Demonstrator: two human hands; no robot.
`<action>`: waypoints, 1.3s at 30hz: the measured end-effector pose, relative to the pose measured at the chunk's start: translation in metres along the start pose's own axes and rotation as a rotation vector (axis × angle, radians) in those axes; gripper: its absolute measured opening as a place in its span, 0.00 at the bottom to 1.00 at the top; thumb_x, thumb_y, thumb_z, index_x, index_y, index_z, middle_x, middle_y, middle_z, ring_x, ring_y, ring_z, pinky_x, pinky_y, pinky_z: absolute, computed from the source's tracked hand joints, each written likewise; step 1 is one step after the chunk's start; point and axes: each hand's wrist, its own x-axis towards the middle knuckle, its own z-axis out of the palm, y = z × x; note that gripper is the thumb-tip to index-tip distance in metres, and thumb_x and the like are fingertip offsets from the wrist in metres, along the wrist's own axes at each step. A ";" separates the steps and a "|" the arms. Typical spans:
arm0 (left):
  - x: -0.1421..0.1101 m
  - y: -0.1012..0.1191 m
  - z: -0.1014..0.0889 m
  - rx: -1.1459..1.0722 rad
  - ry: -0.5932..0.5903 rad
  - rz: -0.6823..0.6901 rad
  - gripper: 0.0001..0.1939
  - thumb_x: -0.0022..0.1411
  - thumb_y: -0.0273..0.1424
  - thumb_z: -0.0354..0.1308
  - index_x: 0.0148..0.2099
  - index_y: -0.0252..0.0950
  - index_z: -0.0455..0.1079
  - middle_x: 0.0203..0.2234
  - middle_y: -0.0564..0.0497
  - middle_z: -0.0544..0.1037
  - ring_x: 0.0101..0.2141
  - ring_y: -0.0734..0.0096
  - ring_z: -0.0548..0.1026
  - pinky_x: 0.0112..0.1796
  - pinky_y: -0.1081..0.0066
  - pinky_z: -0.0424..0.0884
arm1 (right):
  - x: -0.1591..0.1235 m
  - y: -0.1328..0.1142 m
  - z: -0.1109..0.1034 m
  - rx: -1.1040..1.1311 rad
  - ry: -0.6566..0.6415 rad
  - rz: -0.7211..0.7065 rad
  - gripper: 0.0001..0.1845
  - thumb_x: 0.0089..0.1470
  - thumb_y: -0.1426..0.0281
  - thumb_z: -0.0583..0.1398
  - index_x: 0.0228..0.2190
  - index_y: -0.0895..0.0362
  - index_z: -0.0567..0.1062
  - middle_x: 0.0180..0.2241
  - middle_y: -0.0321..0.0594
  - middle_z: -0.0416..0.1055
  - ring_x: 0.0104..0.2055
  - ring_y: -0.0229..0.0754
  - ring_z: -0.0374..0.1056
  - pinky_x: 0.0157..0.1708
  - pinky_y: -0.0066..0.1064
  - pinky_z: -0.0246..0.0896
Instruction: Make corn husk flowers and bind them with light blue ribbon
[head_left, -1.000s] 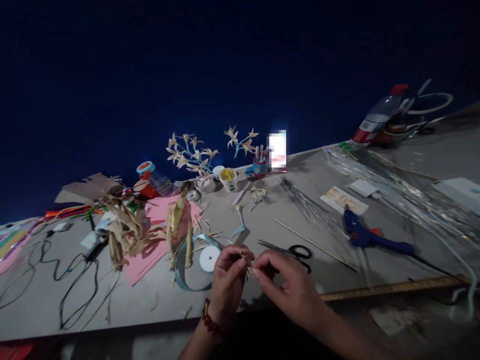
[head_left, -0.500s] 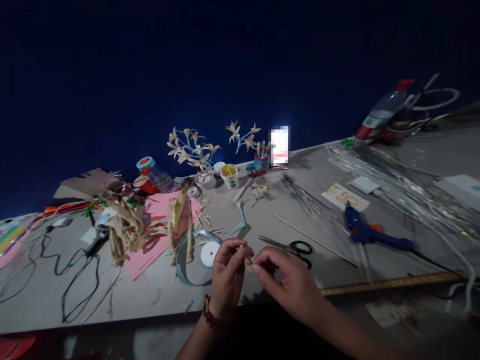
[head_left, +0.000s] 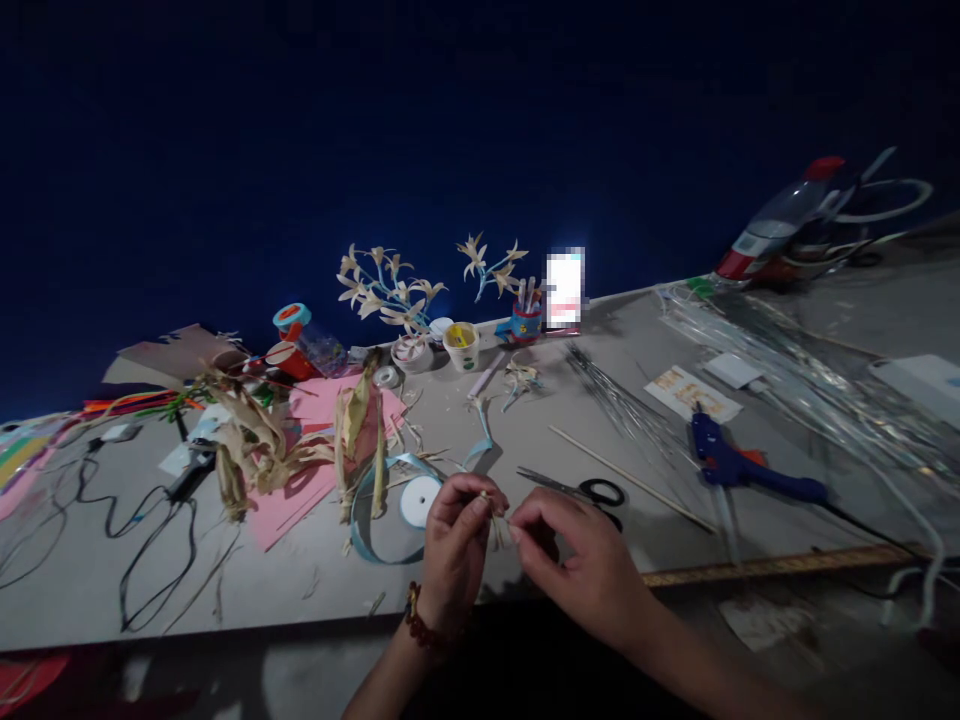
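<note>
Close to the table's front edge, my left hand (head_left: 459, 535) is closed in a pinch on a small piece of pale dried husk (head_left: 496, 528). Its narrow ends hang below the fingertips. Thumb and forefinger of my right hand (head_left: 574, 548) are pressed together just right of it; what they pinch is too small to make out. Behind the right hand lie black-handled scissors (head_left: 602, 491), partly covered by it. A white spool (head_left: 418, 502) with loose light-blue ribbon (head_left: 365, 535) rests left of my left hand.
Dried corn husks (head_left: 255, 440) lie over pink paper (head_left: 315, 490) on the left. Husk flowers (head_left: 390, 290) stand at the back by a white tub (head_left: 460, 346). A blue glue gun (head_left: 757, 475), a thin stick (head_left: 630, 478) and wires (head_left: 622, 395) lie on the right.
My right fingertips have drawn slightly away from the left hand, and more of the pale husk piece shows between them. The view has shifted a little.
</note>
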 end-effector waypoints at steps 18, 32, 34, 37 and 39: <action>0.001 -0.001 -0.001 -0.052 -0.030 -0.025 0.05 0.55 0.32 0.71 0.34 0.39 0.79 0.30 0.52 0.72 0.33 0.72 0.73 0.37 0.72 0.68 | -0.002 0.004 -0.001 0.067 -0.040 -0.054 0.07 0.59 0.77 0.56 0.31 0.54 0.70 0.27 0.34 0.72 0.29 0.38 0.68 0.31 0.29 0.61; 0.002 0.001 0.002 0.084 0.005 0.105 0.05 0.54 0.33 0.72 0.33 0.39 0.82 0.28 0.50 0.75 0.34 0.70 0.73 0.38 0.70 0.70 | -0.004 0.003 -0.001 0.388 -0.143 0.309 0.06 0.57 0.71 0.57 0.28 0.55 0.71 0.23 0.32 0.65 0.25 0.36 0.62 0.20 0.25 0.53; 0.002 0.001 0.001 0.080 -0.002 0.112 0.04 0.54 0.33 0.71 0.33 0.39 0.82 0.29 0.50 0.75 0.34 0.70 0.73 0.39 0.70 0.70 | -0.004 0.002 -0.001 0.445 -0.147 0.341 0.06 0.57 0.71 0.57 0.28 0.55 0.71 0.22 0.31 0.63 0.23 0.35 0.61 0.19 0.24 0.53; 0.001 0.001 0.002 0.046 -0.003 0.070 0.05 0.53 0.33 0.72 0.33 0.39 0.81 0.29 0.50 0.75 0.33 0.70 0.73 0.37 0.70 0.70 | -0.004 0.001 0.000 0.470 -0.138 0.353 0.06 0.57 0.70 0.57 0.28 0.56 0.71 0.22 0.30 0.62 0.22 0.34 0.60 0.19 0.24 0.53; 0.000 0.000 0.003 0.013 0.012 0.026 0.07 0.52 0.34 0.72 0.33 0.39 0.81 0.27 0.50 0.75 0.32 0.71 0.73 0.35 0.71 0.70 | -0.005 0.001 0.000 0.463 -0.126 0.350 0.06 0.57 0.70 0.58 0.28 0.56 0.71 0.22 0.31 0.63 0.22 0.34 0.60 0.19 0.24 0.54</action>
